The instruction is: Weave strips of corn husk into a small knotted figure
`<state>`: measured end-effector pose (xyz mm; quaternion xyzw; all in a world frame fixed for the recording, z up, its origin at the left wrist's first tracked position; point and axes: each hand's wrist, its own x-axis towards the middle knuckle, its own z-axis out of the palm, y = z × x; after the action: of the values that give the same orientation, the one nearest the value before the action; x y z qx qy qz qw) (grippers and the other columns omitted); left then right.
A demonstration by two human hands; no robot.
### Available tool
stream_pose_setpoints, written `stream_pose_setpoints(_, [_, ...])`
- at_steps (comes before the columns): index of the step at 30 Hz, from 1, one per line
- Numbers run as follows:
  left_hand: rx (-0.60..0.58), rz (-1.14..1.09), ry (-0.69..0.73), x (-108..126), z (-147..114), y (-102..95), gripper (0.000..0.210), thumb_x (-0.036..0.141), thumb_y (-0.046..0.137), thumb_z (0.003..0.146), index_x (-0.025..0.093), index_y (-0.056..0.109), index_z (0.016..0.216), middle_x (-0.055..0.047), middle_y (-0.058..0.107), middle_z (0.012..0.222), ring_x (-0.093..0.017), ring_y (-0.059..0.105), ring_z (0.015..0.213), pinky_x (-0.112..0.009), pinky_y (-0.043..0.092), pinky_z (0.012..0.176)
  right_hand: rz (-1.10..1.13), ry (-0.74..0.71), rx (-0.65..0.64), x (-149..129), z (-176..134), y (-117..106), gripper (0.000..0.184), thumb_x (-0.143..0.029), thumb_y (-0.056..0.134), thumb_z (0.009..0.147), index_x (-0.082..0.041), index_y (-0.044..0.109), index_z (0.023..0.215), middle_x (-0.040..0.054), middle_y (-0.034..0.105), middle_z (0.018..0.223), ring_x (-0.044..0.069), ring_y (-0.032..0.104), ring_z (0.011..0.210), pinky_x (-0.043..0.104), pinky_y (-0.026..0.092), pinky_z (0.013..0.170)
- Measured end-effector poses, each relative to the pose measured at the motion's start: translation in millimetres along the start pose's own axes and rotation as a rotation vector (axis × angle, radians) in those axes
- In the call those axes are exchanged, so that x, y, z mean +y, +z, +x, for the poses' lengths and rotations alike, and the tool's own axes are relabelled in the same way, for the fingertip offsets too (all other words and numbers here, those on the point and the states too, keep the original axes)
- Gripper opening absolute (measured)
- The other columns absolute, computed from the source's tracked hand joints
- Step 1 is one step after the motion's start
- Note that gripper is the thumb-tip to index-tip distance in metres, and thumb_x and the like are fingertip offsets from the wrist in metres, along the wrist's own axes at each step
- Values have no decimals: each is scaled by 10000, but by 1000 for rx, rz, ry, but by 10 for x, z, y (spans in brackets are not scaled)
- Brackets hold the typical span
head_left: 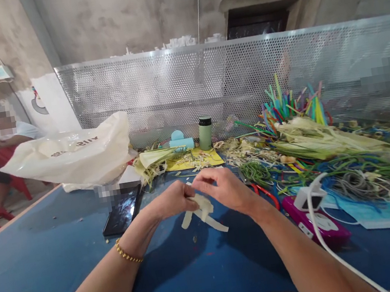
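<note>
Over the blue table my left hand (pixel 178 199) is closed, its thumb and fingers pinching a bundle of pale, cream-coloured husk strips (pixel 205 208). Flat ends of the strips hang below the fingers, one toward the lower right and one toward the lower left. My right hand (pixel 224 188) is beside it, fingers bent and tips pinched together just above the bundle. What lies between those fingertips is too small to make out. Red-handled scissors (pixel 266 195) lie to the right of my right hand, by a coil of green cord (pixel 256 173).
A dark tablet (pixel 123 211) and a large white plastic bag (pixel 70 156) are at left. Behind are a yellow sheet (pixel 215 157) with scraps and a green bottle (pixel 205 134). Husks (pixel 312 139), a purple power strip (pixel 318 222) and a white cable crowd the right. A person sits far left.
</note>
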<state>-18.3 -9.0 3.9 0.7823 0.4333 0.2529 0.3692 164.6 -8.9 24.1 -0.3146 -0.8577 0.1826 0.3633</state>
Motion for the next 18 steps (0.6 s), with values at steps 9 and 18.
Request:
stream_pose_setpoints(9, [27, 79, 42, -32, 4, 63, 174, 140, 509, 565, 177, 352, 502, 58, 245, 541, -94, 196, 579, -266, 142, 499, -323, -67, -79, -12, -22, 168, 105, -117, 621, 767, -162, 610, 673, 1, 524, 719, 114, 469, 669, 258, 317, 635])
stream_pose_setpoints(18, [-6, -32, 23, 14, -28, 115, 255, 165, 552, 603, 194, 312, 523, 56, 256, 550, -75, 207, 530, -260, 138, 462, 85, 22, 97, -10, 27, 102, 92, -188, 614, 821, -173, 654, 739, 5, 603, 766, 110, 519, 690, 238, 399, 637])
